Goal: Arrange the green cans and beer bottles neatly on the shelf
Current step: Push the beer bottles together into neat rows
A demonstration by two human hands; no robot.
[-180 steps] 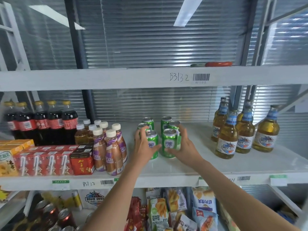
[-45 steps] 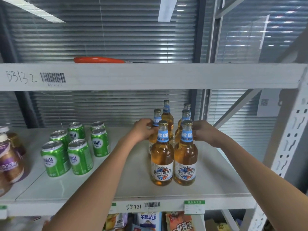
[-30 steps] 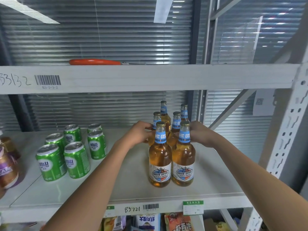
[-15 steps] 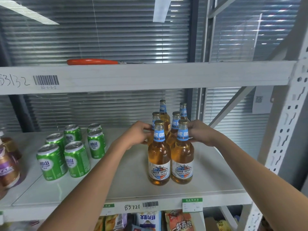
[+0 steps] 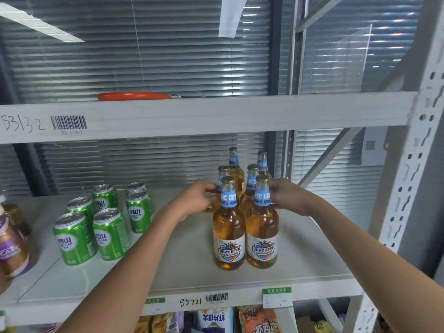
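Several amber beer bottles (image 5: 245, 224) with blue neck labels stand in two tight columns on the middle shelf (image 5: 187, 272). My left hand (image 5: 195, 200) presses against the left side of the cluster at neck height, fingers on a middle-row bottle. My right hand (image 5: 287, 197) holds the right side the same way. Which bottle each hand grips is partly hidden by the front pair. Several green cans (image 5: 101, 222) stand upright in a neat block to the left, apart from both hands.
Brown drink bottles (image 5: 13, 241) with purple labels sit at the far left edge. An orange-handled tool (image 5: 134, 96) lies on the upper shelf. A perforated upright post (image 5: 408, 188) bounds the right side. Snack packets (image 5: 259, 319) fill the shelf below.
Six seconds ago my hands were around the green cans; they have since moved to the beer bottles. Over the last second and a half the bottles have been squeezed into a tighter cluster.
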